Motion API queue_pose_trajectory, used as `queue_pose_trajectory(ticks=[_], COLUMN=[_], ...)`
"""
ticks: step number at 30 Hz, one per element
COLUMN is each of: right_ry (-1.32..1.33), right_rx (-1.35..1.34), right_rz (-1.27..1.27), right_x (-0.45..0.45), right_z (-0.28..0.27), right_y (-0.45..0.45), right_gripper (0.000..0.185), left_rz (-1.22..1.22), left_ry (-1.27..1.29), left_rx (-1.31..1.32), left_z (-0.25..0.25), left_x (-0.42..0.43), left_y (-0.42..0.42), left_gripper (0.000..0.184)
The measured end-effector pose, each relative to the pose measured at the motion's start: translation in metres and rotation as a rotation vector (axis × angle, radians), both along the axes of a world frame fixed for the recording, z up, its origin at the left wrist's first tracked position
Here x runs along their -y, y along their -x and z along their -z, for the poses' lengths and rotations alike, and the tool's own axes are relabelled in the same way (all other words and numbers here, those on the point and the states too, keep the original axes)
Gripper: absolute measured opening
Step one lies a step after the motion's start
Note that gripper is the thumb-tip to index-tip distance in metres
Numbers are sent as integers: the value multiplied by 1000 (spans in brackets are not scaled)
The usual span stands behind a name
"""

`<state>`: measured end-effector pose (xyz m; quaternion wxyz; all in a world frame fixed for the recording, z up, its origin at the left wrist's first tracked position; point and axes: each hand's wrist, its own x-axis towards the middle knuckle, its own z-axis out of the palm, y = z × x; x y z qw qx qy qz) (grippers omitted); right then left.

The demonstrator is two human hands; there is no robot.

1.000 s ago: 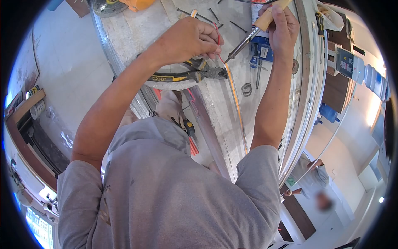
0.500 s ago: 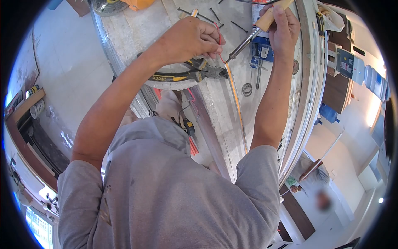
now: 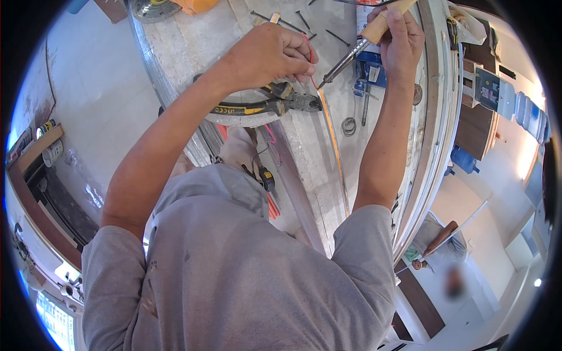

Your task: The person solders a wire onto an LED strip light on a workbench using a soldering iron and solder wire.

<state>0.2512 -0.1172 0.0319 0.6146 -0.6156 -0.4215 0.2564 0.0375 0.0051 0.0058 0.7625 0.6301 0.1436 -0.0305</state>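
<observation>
Between the fingertips of my left hand [image 3: 281,55] is a thin red wire [image 3: 312,58], which runs down to the upper end of an orange LED strip [image 3: 333,137]. My right hand [image 3: 401,44] grips the wooden handle of a soldering iron [image 3: 351,55]. The iron's tip rests at the point where wire and strip meet. Just left of that joint lie pliers [image 3: 301,102] with black and yellow handles, partly under my left forearm. The strip stretches down the pale work surface [image 3: 304,140] toward my body.
Several dark screws [image 3: 336,38] lie past my hands. A blue tool [image 3: 370,73] and a wire coil [image 3: 348,126] are near my right forearm. A grinding disc [image 3: 153,10] sits at the top left. Another person [image 3: 439,237] holds a long pole at the lower right.
Both my hands hold nearly the same position. In the background, the other person's arm and the pole have shifted.
</observation>
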Motion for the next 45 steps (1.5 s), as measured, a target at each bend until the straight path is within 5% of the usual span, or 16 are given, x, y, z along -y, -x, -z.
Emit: queue_pose_trajectory(ticks=[35,45], right_ry=[-51,333], right_rx=[-96,128], right_rz=[58,-117], right_x=[1,-43], right_z=[2,-52], right_y=[0,9], right_gripper=[32,28], left_rz=[2,-157], left_ry=[-61,-68], left_rx=[49,-48], left_z=[0,-26], left_x=[-3,-6], left_y=[2,23], left_gripper=[17,23])
